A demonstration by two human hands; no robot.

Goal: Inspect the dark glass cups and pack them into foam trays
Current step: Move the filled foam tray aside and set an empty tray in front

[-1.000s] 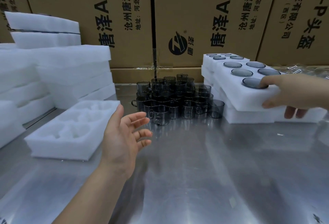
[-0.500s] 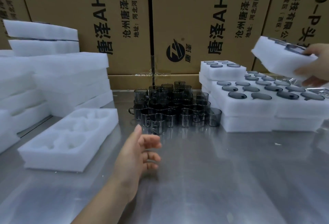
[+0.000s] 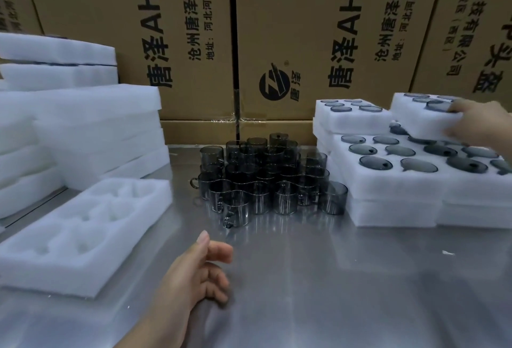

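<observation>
Several dark glass cups (image 3: pixel 273 180) stand clustered and stacked in the middle of the steel table. An empty white foam tray (image 3: pixel 83 232) with moulded pockets lies to their left. My left hand (image 3: pixel 194 278) hovers low over the table in front of the cups, fingers loosely curled, holding nothing. At the right edge my right hand (image 3: pixel 479 126) grips a filled foam tray (image 3: pixel 424 116) by its near end, just above the stack of filled foam trays (image 3: pixel 410 181) that hold cups.
Piles of blank white foam slabs (image 3: pixel 91 131) stand at the left. A wall of printed cardboard cartons (image 3: pixel 277 43) closes off the back. The steel table (image 3: pixel 332 292) reflects light in front of the cups.
My right hand has carried the filled tray down from the air onto the right-hand stack. My left hand has sunk lower and curled its fingers more.
</observation>
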